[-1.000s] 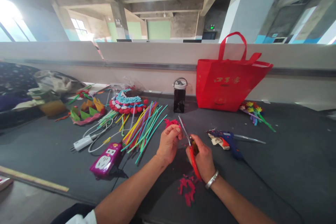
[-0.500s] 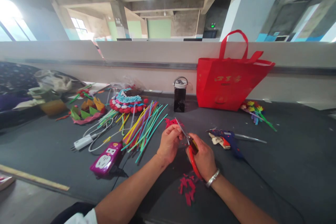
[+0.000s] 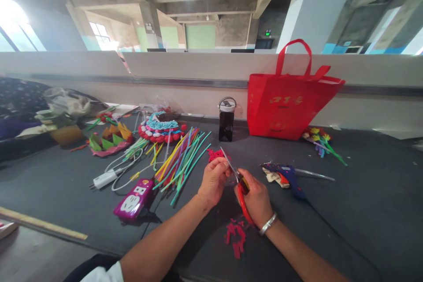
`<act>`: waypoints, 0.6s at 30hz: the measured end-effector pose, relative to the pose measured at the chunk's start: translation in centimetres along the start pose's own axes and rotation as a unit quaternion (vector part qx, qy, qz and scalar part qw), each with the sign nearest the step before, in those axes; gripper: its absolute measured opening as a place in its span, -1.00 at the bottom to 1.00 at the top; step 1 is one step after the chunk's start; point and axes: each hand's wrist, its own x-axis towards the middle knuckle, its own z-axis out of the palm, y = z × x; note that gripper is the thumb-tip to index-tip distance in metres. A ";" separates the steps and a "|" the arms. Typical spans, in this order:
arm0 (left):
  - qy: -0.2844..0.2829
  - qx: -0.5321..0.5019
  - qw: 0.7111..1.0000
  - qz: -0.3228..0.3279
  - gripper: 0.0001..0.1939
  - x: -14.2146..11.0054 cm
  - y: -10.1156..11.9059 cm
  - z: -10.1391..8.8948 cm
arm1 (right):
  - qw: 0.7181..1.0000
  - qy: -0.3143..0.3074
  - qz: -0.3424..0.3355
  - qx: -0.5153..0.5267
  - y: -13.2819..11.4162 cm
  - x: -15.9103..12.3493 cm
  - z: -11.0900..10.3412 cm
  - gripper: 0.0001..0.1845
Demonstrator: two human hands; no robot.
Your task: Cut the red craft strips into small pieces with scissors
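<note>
My right hand [image 3: 254, 198] is closed around a pair of scissors [image 3: 243, 204] with red handles, its blades pointing up and to the left. Beside the blades, my left hand [image 3: 214, 183] is pinched, thumb against fingers; whatever lies between them is too small or hidden to make out. Just beyond that hand sits a pile of small red pieces [image 3: 214, 154]. More red scraps [image 3: 236, 237] lie on the dark table [image 3: 205, 242] below the scissors.
Coloured pipe cleaners [image 3: 181, 163] and a purple power socket [image 3: 134, 199] lie left. A bottle [image 3: 226, 121] and red bag [image 3: 284, 108] stand behind. A blue glue gun [image 3: 291, 178] with trailing cord is at right. Paper crown [image 3: 110, 141] and floral ring [image 3: 161, 125] sit far left.
The scissors' blades have tilted further left, their tips now closer above my left fingers than a second ago. Both hands stay in nearly the same place.
</note>
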 end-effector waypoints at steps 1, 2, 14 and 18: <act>-0.001 0.002 1.000 0.000 -0.81 0.0 0.0 0.1 | 1.000 0.002 -0.002 0.002 -0.1 0.0 0.0 -0.57; -0.002 0.002 1.000 0.002 -0.81 -0.1 0.1 0.1 | 1.000 0.004 -0.003 0.005 -0.1 0.0 0.0 -0.58; -0.004 -0.001 1.000 0.000 -0.82 0.4 0.3 -0.4 | 0.997 0.041 0.042 0.048 0.9 0.4 0.2 -0.70; -0.010 0.132 0.991 -0.015 -0.88 0.4 -0.1 -0.6 | 0.985 0.085 0.082 0.125 0.6 0.7 -0.2 -0.70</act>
